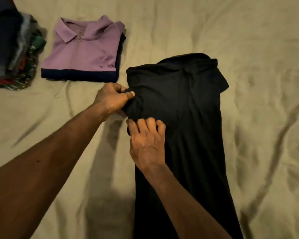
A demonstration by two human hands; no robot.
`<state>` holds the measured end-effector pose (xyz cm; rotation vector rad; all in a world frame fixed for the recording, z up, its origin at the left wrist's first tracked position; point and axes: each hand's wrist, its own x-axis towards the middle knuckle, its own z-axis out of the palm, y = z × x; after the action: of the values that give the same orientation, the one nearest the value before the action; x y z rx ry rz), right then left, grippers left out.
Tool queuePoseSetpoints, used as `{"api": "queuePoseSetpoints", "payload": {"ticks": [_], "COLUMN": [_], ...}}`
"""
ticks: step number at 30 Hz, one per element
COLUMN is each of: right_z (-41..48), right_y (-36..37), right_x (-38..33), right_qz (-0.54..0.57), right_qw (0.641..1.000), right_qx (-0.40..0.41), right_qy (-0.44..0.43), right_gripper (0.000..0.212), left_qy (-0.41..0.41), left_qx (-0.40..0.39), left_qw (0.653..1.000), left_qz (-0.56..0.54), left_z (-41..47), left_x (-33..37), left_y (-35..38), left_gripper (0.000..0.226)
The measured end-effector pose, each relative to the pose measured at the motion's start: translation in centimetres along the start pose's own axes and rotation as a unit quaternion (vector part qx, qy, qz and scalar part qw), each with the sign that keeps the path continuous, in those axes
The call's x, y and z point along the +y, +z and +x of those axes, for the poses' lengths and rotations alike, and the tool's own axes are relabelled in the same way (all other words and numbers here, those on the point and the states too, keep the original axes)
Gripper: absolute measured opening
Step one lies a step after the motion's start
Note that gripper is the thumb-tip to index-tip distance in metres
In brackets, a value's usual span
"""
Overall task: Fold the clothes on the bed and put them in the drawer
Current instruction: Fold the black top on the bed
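Note:
A black polo shirt point(188, 104) lies lengthwise on the beige bed sheet point(266, 66), collar at the far end, its right sleeve sticking out. My left hand point(110, 99) pinches the shirt's left edge near the sleeve, thumb on top of the cloth. Just below it, my right hand point(147, 140) rests on the same edge with its fingers curled into the fabric. The lower part of the shirt runs out of view at the bottom.
A folded purple polo point(83, 47) lies on a folded navy garment point(79, 75) at the upper left. Further left stands a stack of folded clothes point(12, 49) in dark, grey, green and red. The sheet is wrinkled to the right.

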<state>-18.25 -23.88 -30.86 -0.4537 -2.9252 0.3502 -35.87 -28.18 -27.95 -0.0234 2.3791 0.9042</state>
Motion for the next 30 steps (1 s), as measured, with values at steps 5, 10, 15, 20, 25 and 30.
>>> {"api": "queuePoseSetpoints", "payload": {"ticks": [5,10,15,20,25,30], "right_z": [-0.4,0.6,0.6,0.3,-1.6,-2.3], "right_y": [-0.6,-1.3,-5.3,-6.6,-5.3,-4.4], "right_x": [-0.1,0.0,1.4,8.1,13.5,13.5], "right_qz": [-0.022,-0.037,0.339,0.565,0.563,0.494], "right_qw": [0.998,0.992,0.914,0.668,0.664,0.741], "right_qx": [-0.062,-0.120,0.003,0.103,0.024,0.027], "right_qy": [0.011,0.025,0.224,0.474,0.491,0.454], "right_gripper": [0.070,0.078,0.041,0.014,0.020,0.029], "left_qy": [-0.033,0.019,0.113,0.071,0.120,0.347], "left_qx": [0.023,0.077,0.205,-0.008,-0.096,0.033], "left_qw": [0.995,0.997,0.972,0.970,0.987,0.898], "left_qz": [-0.087,0.023,-0.014,-0.231,-0.046,0.269], "left_z": [0.2,-1.2,-3.9,-4.4,-4.0,-7.9], "left_x": [-0.3,-0.1,3.3,10.3,9.5,4.1], "left_y": [0.0,0.6,0.2,4.8,10.1,11.2], "left_gripper": [0.013,0.015,0.018,0.026,0.046,0.063]}}
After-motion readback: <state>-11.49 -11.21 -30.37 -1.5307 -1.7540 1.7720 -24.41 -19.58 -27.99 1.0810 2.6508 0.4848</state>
